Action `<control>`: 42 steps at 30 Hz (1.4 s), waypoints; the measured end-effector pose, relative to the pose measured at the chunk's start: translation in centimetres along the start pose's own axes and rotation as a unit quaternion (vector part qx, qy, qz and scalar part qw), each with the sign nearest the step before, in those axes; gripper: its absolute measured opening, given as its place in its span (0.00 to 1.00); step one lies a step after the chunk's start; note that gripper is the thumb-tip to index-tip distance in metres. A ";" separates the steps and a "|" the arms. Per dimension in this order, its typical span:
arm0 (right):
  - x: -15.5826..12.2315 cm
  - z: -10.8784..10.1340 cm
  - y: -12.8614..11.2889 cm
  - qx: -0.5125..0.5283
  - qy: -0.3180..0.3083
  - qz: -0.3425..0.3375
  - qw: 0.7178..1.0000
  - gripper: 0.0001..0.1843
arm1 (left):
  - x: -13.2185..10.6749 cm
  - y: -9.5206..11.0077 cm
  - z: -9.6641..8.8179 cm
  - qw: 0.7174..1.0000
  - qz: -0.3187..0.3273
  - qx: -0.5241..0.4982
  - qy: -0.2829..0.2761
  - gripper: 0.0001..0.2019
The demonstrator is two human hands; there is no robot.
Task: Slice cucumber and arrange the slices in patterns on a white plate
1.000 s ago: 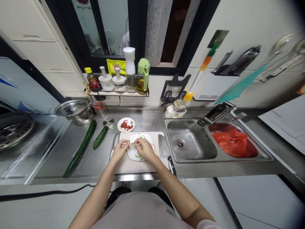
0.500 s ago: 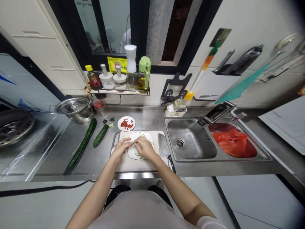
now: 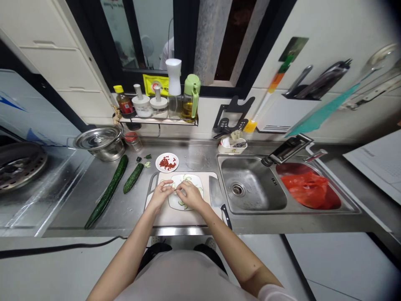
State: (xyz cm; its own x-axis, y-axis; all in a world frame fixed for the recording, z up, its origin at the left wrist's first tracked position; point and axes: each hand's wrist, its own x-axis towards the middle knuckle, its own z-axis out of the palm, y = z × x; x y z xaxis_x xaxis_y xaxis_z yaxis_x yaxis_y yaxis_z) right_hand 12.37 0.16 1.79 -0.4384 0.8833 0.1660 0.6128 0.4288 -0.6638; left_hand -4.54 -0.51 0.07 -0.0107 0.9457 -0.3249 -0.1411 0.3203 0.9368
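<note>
Left hand (image 3: 161, 193) and right hand (image 3: 189, 195) meet fingertip to fingertip over the plate's (image 3: 196, 182) left half. The fingers are curled in, but whether they pinch anything I cannot tell. Cucumber slices (image 3: 187, 177) lie on the plate. The plate sits on a board (image 3: 175, 217), with a cleaver (image 3: 214, 195) just right of the plate, a chilli dish (image 3: 167, 162) behind it, and two cucumbers (image 3: 108, 190) well left.

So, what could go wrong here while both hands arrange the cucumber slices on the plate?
1. The cleaver lies close beside the right hand; a sideways move could meet its blade.
2. Its black handle reaches the counter edge, so the forearm might knock it off.
</note>
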 end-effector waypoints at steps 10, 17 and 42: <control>0.7 1.0 1.3 0.073 -0.030 0.036 0.996 0.06 | 0.5 -0.2 0.1 1.000 0.013 0.025 -0.012 0.29; 0.9 1.4 1.9 0.088 -0.041 0.055 0.994 0.05 | 1.0 -0.8 -0.1 0.999 0.017 0.043 -0.013 0.28; 2.6 5.0 3.8 -0.108 -0.125 0.128 0.978 0.07 | 3.2 -3.2 -1.5 0.893 0.103 0.435 0.045 0.09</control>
State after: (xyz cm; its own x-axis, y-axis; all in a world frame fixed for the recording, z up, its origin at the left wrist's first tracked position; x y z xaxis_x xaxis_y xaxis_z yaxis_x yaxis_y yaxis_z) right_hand 10.24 3.15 -3.93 -0.3832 0.9044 -0.1878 0.8362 0.2533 -0.4864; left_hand -5.64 1.43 -4.12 -0.0336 0.9938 -0.1059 0.6956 0.0993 0.7115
